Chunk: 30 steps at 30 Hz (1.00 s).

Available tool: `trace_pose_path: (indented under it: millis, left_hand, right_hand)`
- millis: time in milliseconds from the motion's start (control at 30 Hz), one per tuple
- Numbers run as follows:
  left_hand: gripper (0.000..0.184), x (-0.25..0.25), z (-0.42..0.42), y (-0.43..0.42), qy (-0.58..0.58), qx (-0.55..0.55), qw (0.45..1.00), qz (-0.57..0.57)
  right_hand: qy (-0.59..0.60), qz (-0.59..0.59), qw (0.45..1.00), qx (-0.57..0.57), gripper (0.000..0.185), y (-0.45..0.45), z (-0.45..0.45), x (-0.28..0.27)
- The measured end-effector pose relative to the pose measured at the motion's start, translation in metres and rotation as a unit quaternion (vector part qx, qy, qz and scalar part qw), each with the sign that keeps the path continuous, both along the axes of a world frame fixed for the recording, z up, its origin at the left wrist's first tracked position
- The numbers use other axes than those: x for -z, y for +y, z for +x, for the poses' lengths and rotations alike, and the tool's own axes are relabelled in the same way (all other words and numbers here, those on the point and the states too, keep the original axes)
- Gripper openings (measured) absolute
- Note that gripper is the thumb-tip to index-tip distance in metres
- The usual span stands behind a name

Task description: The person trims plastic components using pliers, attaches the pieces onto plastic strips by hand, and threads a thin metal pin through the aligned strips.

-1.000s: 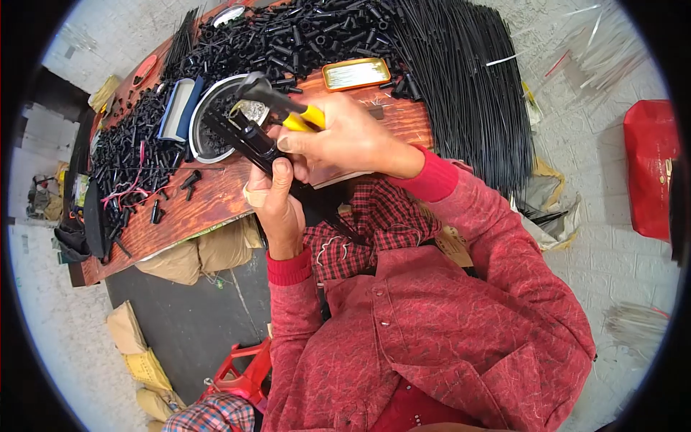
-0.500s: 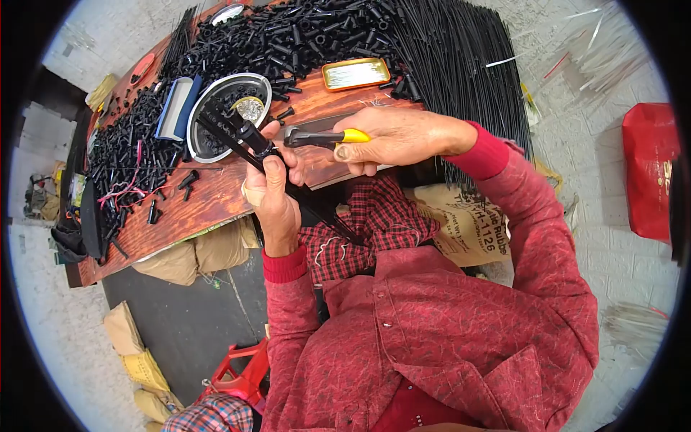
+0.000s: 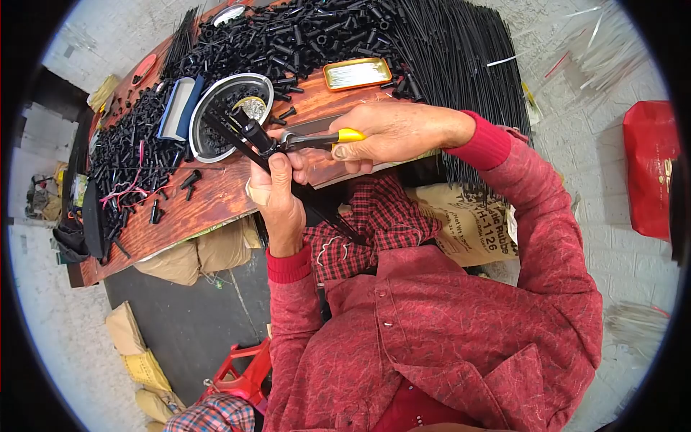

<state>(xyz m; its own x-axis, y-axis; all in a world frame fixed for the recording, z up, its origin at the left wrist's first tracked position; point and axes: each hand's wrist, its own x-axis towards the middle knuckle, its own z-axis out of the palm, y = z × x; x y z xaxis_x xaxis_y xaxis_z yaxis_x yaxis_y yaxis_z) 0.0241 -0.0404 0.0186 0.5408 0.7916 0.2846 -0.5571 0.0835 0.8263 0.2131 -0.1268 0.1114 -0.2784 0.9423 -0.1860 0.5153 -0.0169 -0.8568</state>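
My left hand (image 3: 278, 201) is closed around a bundle of thin black umbrella ribs (image 3: 324, 209) and the flanged black runner (image 3: 255, 135) they gather at. The ribs fan out on both sides of the fist, with some hanging over the checked cloth on my lap. In my right hand (image 3: 407, 128) I grip a pair of pliers (image 3: 311, 142) with a yellow handle. Their jaws are at the runner's lower collar, just above my left thumb. Whether they pinch a wire there is too small to tell.
Beyond my hands, an oval bowl (image 3: 196, 137) holds black parts and a small tin of metal bits. A yellow-rimmed tin (image 3: 357, 74) lies on the wooden table (image 3: 209, 191). Black tubes (image 3: 309, 39) heap at the back; long black rods (image 3: 461, 72) are piled at right.
The pliers have moved left from beside the runner, and their jaws now reach its collar. My left hand keeps its hold, shifted slightly right.
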Motion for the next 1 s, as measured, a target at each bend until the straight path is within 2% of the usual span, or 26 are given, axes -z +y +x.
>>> trace_pose_path:
  millis: [67, 367, 400, 533, 600, 633, 700, 733, 800, 867, 900, 933, 1000]
  left_hand:
    - [0.035, -0.001, 0.000, -0.001, -0.006, 0.003, 1.000, -0.013]
    - [0.035, -0.001, 0.001, 0.000, -0.029, 0.023, 0.999, -0.035]
    - [0.035, -0.002, 0.001, 0.000, 0.008, -0.001, 1.000, -0.019]
    - [0.037, -0.002, 0.006, -0.003, 0.020, -0.008, 1.000, 0.004]
    - [0.038, -0.001, 0.009, -0.005, 0.051, -0.043, 0.997, 0.041]
    - [0.038, 0.000, 0.011, -0.005, 0.058, -0.053, 0.996, 0.042]
    - [0.038, -0.002, 0.015, -0.007, 0.075, -0.071, 0.993, 0.062]
    - [0.038, -0.003, 0.017, -0.007, 0.091, -0.091, 0.988, 0.081]
    - [0.038, -0.005, 0.019, -0.008, 0.091, -0.088, 0.989, 0.080]
    - [0.033, -0.006, 0.018, -0.009, 0.113, -0.083, 0.986, 0.088]
    - [0.033, -0.007, 0.018, -0.010, 0.112, -0.082, 0.986, 0.089]
    - [0.033, -0.008, 0.017, -0.013, 0.118, -0.090, 0.985, 0.083]
    - [0.033, -0.007, 0.013, -0.015, 0.127, -0.100, 0.984, 0.074]
  right_hand:
    - [0.001, -0.038, 0.999, 0.025, 0.028, -0.001, -0.003, -0.004]
    - [0.039, -0.054, 0.997, 0.030, 0.026, 0.000, -0.002, 0.000]
    - [0.039, -0.047, 0.998, 0.034, 0.028, 0.000, -0.002, 0.002]
    - [0.013, -0.053, 0.997, 0.046, 0.026, 0.001, -0.002, -0.006]
    - [-0.109, 0.027, 0.993, 0.035, 0.021, 0.002, -0.001, -0.006]
    - [-0.109, 0.029, 0.993, 0.036, 0.021, 0.001, -0.001, -0.005]
    - [-0.266, 0.169, 0.945, 0.086, 0.018, -0.005, -0.004, -0.002]
    - [-0.267, 0.169, 0.945, 0.087, 0.018, -0.007, -0.007, -0.002]
    - [-0.361, 0.226, 0.897, 0.115, 0.017, -0.008, -0.012, -0.005]
    - [-0.364, 0.222, 0.897, 0.114, 0.019, -0.006, -0.012, -0.006]
    - [-0.197, 0.063, 0.973, 0.102, 0.021, -0.002, -0.009, -0.007]
    - [-0.017, -0.101, 0.991, 0.082, 0.024, 0.000, -0.007, -0.007]
    - [0.011, -0.089, 0.993, 0.073, 0.027, -0.001, -0.005, -0.002]
